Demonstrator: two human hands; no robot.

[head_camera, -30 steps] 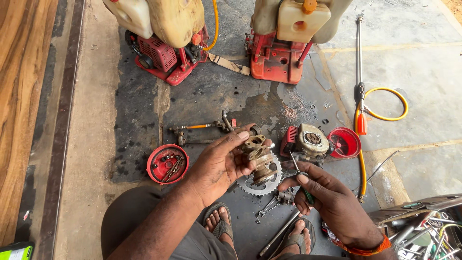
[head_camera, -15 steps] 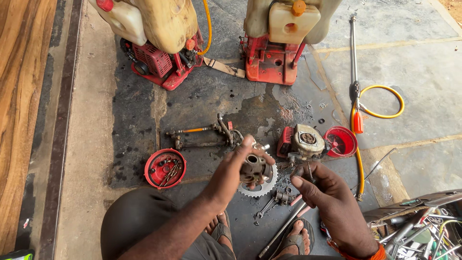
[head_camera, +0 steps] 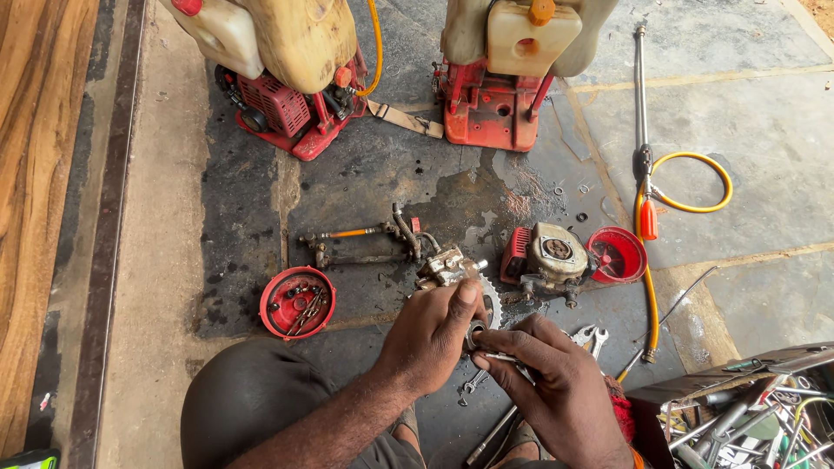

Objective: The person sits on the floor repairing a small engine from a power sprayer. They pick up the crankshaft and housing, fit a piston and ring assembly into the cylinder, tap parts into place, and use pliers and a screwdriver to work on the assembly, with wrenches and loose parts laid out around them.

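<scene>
My left hand point(head_camera: 430, 334) is closed around a greasy metal pump body point(head_camera: 447, 265) with a toothed gear point(head_camera: 491, 304) on it, held low over the stained floor. My right hand point(head_camera: 547, 382) pinches a thin metal tool point(head_camera: 499, 356) and presses its tip against the part beside my left thumb. Both hands meet over my knees and feet. A small engine block point(head_camera: 552, 256) sits just to the right of the part.
Two red backpack sprayer units point(head_camera: 291, 104) point(head_camera: 495, 104) with cream tanks stand at the back. A red lid with small parts point(head_camera: 297, 302), a second red cap point(head_camera: 618, 254), a rod linkage point(head_camera: 360, 243), wrenches point(head_camera: 591, 337), a spray lance with yellow hose point(head_camera: 647, 165) and a toolbox point(head_camera: 747, 408) lie around.
My left hand has brought the gear part lower and closer to me. My right hand has come up from the wrenches and now sets a thin tool against the part.
</scene>
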